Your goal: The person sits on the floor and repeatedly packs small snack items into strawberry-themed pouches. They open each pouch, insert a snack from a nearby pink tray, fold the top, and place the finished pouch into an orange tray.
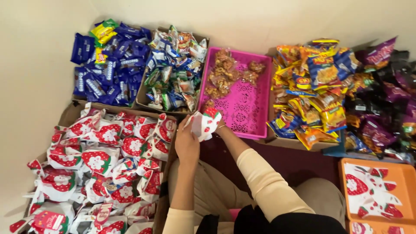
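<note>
Before the pink tray, both hands apparently grasp a strawberry-printed bag.

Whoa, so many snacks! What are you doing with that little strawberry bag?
A seated person holds one white strawberry-print bag in both hands, the left hand beside it and the right hand mostly hidden behind it, over the near edge of a pink tray holding a few clear packs of fried snacks. To the left, a cardboard box is packed with many more strawberry bags. Boxes of wrapped snacks sit behind, and flat bags lie on an orange tray.
</note>
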